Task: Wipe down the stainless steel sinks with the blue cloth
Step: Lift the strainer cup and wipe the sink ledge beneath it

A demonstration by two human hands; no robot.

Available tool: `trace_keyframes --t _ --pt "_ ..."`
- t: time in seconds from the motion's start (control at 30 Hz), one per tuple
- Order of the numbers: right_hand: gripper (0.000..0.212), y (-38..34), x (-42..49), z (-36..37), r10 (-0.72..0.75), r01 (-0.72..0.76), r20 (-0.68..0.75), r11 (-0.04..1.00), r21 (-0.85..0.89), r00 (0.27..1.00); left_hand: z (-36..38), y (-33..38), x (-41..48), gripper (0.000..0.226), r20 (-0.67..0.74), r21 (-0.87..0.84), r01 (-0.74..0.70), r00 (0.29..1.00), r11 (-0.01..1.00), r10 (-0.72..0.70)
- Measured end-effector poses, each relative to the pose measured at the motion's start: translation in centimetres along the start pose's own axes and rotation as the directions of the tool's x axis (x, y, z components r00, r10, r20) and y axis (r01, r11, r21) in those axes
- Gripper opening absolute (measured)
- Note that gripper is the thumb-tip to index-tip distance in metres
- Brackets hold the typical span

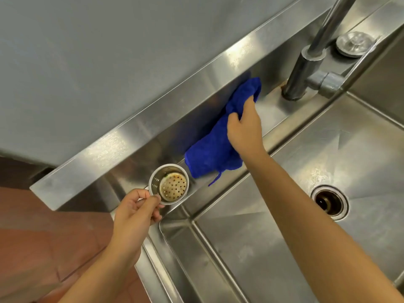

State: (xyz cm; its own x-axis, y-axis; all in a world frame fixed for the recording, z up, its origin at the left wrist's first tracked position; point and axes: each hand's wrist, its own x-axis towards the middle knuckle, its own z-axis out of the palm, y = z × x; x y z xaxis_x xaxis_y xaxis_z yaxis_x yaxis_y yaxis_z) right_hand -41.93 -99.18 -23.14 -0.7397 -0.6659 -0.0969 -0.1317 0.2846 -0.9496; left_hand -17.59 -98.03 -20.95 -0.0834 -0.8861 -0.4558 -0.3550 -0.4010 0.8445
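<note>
The right hand (244, 125) grips the blue cloth (209, 149) and presses it on the sink's back ledge (270, 110) near the faucet (299, 75), while the left hand (133, 217) pinches the strainer basket (169, 184) at its rim, so the basin (251, 237) itself probably remains to wipe.

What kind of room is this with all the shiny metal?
Probably a restaurant-style kitchen's washing-up area: a deep stainless steel sink basin, a tall grey metal tap, and a round perforated metal drain strainer.
</note>
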Motion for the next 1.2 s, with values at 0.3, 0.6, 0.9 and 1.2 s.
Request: trace_keyframes --t 0.3,0.6,0.9,1.2 --pt "0.033 -0.5 4.3 -2.5 0.254 -0.236 -0.104 0.959 0.155 0.962 -0.3 -0.3 0.2 0.013 -0.03 -0.028 0.018 0.999 0.999 -0.019" --pt "0.014 -0.2 -4.3 3.0 0.114 -0.12 0.128 0.992 0.039 0.985 -0.2 -1.5 0.2 0.012 -0.066 -0.033 0.058 0.996 0.998 -0.06" --pt "0.018 0.0 -7.3 -1.0 0.081 -0.089 0.051 0.979 0.185 0.995 -1.3 -2.1 0.5 0.014 -0.074 -0.095 0.102 0.991 0.99 -0.109" --pt "0.022 1.4 -12.9 -1.5 -0.063 0.062 0.041 0.998 0.025 0.997 -3.9 -2.6 -0.4 0.009 -0.011 -0.114 0.092 0.996 0.989 -0.093"
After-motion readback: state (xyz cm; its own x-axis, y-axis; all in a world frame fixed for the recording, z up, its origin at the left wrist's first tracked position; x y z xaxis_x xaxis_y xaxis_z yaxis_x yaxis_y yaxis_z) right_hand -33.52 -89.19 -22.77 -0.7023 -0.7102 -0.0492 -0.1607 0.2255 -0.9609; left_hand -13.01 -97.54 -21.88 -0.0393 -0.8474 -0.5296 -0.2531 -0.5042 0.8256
